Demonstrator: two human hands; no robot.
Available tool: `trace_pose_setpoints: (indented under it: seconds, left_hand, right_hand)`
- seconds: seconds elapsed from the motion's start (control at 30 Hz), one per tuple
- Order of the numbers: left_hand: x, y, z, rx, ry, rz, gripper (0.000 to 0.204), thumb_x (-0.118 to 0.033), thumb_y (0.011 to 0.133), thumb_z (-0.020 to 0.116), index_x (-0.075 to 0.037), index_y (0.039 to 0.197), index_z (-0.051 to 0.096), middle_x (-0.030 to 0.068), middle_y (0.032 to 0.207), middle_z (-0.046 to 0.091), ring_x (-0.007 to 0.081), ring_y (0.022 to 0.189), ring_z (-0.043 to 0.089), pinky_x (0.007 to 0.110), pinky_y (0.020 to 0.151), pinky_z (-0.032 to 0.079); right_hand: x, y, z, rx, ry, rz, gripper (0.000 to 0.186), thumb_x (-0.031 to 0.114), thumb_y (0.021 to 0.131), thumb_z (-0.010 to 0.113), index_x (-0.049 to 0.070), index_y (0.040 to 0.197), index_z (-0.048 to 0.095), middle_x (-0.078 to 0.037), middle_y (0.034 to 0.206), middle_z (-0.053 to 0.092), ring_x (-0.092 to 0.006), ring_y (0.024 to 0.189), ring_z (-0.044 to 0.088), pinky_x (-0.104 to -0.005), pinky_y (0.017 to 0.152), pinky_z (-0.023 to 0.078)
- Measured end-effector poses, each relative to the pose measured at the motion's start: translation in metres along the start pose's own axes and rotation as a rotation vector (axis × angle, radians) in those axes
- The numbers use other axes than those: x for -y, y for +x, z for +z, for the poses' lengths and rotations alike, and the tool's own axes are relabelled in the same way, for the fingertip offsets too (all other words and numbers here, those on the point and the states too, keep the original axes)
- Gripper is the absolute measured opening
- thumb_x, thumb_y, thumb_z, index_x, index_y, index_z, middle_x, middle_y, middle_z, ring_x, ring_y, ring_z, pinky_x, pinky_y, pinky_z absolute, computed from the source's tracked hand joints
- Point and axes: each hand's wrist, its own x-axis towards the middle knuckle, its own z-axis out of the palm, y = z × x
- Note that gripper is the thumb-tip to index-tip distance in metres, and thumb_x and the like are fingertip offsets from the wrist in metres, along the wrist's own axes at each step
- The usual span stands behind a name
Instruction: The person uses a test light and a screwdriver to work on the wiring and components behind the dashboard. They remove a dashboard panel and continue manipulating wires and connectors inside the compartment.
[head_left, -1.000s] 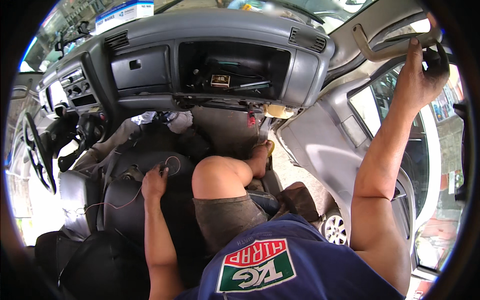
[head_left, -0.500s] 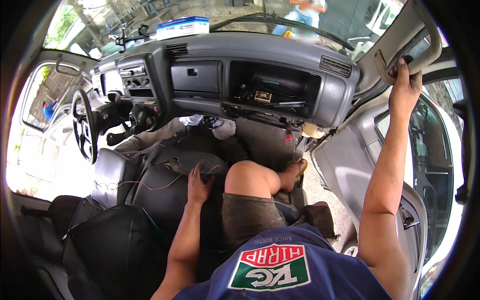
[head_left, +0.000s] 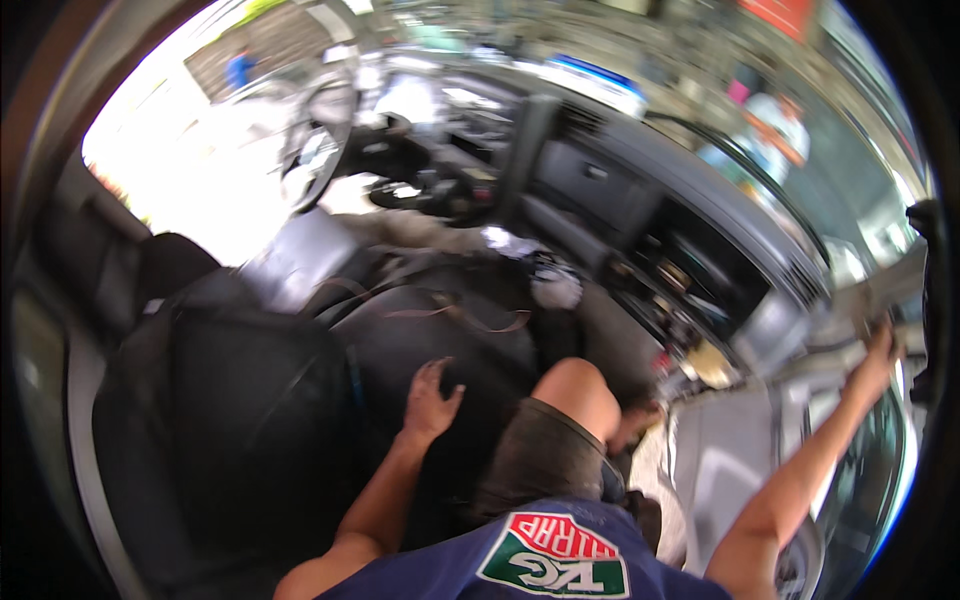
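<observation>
A wire is seen on a dark vehicle seat. The left hand is extended, spread, empty; the right hand's grip cannot be told.

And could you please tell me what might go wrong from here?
The thin wire lies across the black seat, so the left hand could snag it. The right hand is stretched out by the open door; its hold is blurred, and a slip might cost balance.

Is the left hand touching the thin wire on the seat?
Apart: the head view shows dark seat between the left hand and the wire.
</observation>
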Motion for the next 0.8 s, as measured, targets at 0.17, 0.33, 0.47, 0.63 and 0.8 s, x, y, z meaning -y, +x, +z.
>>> trace_pose_setpoints:
  seconds: [0.17, 0.33, 0.47, 0.63, 0.8]
  left_hand:
    - [0.027, -0.023, -0.039, -0.321, 0.187, -0.203, 0.064, -0.024, 0.095, 0.081, -0.005, 0.152, 0.059, 0.0246, 0.155, 0.057, 0.0452, 0.145, 0.052, 0.052, 0.126, 0.042]
    - [0.077, -0.044, -0.059, -0.194, 0.402, -0.67, 0.066, -0.023, 0.096, 0.079, -0.005, 0.155, 0.054, 0.0258, 0.152, 0.058, 0.0495, 0.14, 0.056, 0.052, 0.122, 0.046]
    - [0.093, -0.046, -0.056, -0.094, 0.299, -0.793, 0.062, -0.02, 0.097, 0.077, 0.0, 0.152, 0.058, 0.0267, 0.141, 0.066, 0.0461, 0.132, 0.065, 0.051, 0.116, 0.051]
    - [0.036, 0.0, -0.043, -0.299, -0.042, -0.27, 0.044, -0.013, 0.099, 0.07, 0.006, 0.138, 0.068, 0.0224, 0.108, 0.077, 0.0342, 0.1, 0.076, 0.05, 0.089, 0.058]
    - [-0.114, 0.054, -0.003, 0.073, -0.252, 0.214, 0.048, -0.015, 0.1, 0.061, 0.008, 0.142, 0.065, 0.0302, 0.13, 0.073, 0.0426, 0.122, 0.072, 0.046, 0.109, 0.054]
  right_hand:
    - [0.001, -0.003, 0.008, -0.074, -0.031, -0.112, 0.064, 0.044, 0.105, 0.072, -0.006, 0.145, 0.066, -0.02, 0.143, 0.073, -0.032, 0.128, 0.069, -0.0424, 0.113, 0.049]
    - [-0.013, -0.003, 0.017, -0.107, 0.123, -0.135, 0.044, 0.031, 0.107, 0.074, -0.004, 0.134, 0.073, -0.017, 0.136, 0.076, -0.0277, 0.12, 0.071, -0.0418, 0.108, 0.052]
    - [-0.017, -0.028, 0.014, -0.179, -0.162, -0.029, 0.049, 0.036, 0.102, 0.08, 0.002, 0.137, 0.071, -0.019, 0.136, 0.075, -0.0337, 0.12, 0.071, -0.0463, 0.105, 0.055]
    - [0.019, -0.172, 0.036, -0.099, -0.128, -0.174, 0.058, 0.023, 0.099, 0.077, 0.002, 0.151, 0.06, -0.022, 0.128, 0.073, -0.0347, 0.109, 0.07, -0.0483, 0.097, 0.057]
    - [0.071, -0.315, 0.109, 0.987, 0.327, -0.089, 0.04, 0.023, 0.112, 0.062, -0.002, 0.142, 0.065, -0.013, 0.115, 0.073, -0.0221, 0.108, 0.065, -0.0379, 0.095, 0.054]
